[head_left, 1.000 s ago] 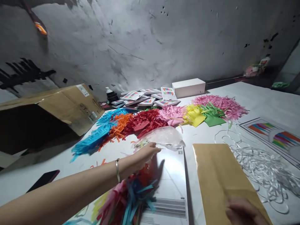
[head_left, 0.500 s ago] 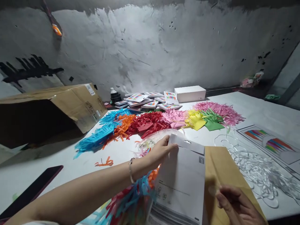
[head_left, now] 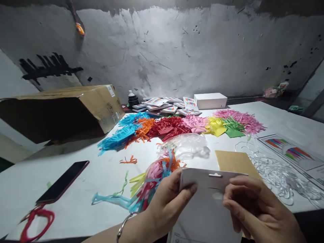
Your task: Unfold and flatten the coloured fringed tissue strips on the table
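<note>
Smooth pale card with a soft sheen on the tabbed packet (head_left: 205, 209). Polished silvery metal for the bangle (head_left: 123, 225). Matt, crinkled tissue-like paper in the multicoloured bundle (head_left: 153, 177) and the row of fringes (head_left: 169, 127). Thin, clear, wrinkled plastic film for the bag (head_left: 189, 146), glossy in its highlights. Smooth brown paper for the sheet (head_left: 234, 160); slender white cord, slightly lustrous, in the tangle (head_left: 277, 172). Dark, glassy finish on the phone (head_left: 63, 183). Brown cardboard for the large carton (head_left: 101, 106). Smooth white surface on the bench (head_left: 101, 172); rough, patchy plaster-like finish on the wall (head_left: 164, 50).
</note>
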`<state>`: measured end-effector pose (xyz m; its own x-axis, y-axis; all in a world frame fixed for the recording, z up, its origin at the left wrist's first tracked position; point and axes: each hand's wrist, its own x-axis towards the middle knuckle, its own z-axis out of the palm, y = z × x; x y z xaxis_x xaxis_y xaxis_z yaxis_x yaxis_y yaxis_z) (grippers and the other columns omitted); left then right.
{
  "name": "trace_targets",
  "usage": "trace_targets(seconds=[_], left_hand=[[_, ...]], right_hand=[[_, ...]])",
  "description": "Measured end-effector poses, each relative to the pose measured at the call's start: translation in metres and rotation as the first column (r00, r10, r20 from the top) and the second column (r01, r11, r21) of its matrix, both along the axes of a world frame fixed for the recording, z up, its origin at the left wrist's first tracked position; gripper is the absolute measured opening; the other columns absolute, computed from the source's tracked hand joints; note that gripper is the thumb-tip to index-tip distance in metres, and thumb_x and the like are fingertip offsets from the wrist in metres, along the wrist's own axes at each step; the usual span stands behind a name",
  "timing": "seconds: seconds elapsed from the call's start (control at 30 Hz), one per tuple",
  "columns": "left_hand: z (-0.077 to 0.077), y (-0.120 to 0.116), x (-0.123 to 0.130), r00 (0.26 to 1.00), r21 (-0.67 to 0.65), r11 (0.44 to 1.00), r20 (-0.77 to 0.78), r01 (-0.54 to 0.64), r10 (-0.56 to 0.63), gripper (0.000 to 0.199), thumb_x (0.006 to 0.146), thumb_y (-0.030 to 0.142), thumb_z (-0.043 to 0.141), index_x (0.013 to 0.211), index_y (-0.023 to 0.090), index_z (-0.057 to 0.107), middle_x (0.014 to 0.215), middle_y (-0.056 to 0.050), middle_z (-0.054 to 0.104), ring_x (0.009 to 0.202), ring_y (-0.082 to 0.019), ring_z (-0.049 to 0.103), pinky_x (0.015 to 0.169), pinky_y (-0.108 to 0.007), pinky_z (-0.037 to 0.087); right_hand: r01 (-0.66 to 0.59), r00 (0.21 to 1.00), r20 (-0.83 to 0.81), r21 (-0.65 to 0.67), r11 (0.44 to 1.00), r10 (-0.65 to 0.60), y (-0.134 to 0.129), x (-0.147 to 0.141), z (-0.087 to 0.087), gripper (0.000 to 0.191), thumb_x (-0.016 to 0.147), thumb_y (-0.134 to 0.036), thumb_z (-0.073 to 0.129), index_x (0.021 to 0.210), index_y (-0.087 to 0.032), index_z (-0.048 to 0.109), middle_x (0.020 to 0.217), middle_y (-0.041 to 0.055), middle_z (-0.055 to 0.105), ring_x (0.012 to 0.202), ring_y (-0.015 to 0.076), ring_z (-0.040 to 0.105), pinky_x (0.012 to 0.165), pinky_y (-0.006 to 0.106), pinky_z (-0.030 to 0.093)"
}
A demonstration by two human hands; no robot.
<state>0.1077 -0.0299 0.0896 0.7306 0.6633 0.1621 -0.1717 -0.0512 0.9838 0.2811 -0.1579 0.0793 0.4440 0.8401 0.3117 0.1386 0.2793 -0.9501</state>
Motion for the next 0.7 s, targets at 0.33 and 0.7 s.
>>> trace_targets(seconds=[0.33,0.7], left_hand=[[-0.015,-0.014,-0.026,0.996,0.131,0.988,0.031,-0.087,0.083,0.022,0.099,0.040,0.059,0.099,0.019,0.064,0.087,-0.003,0.061,0.077,-0.015,0.052,0.071,-0.025,0.046],[-0.025,-0.014,-0.030,0.995,0.050,0.994,0.015,-0.100,0.099,0.028,0.096,0.045,0.063,0.095,0.017,0.063,0.086,-0.003,0.059,0.077,-0.015,0.051,0.069,-0.025,0.045]], right_hand=[[-0.012,0.992,0.125,-0.077,0.997,0.021,0.001,-0.017,-0.005,0.024,0.089,-0.037,0.073,0.108,-0.029,0.061,0.082,-0.0024,0.070,0.047,0.0084,0.060,0.040,0.015,0.051],[0.252,0.859,0.431,0.116,0.961,-0.277,0.005,-0.033,-0.019,0.019,0.091,-0.029,0.070,0.108,-0.028,0.062,0.083,-0.0027,0.076,0.056,0.0109,0.069,0.049,0.016,0.056]])
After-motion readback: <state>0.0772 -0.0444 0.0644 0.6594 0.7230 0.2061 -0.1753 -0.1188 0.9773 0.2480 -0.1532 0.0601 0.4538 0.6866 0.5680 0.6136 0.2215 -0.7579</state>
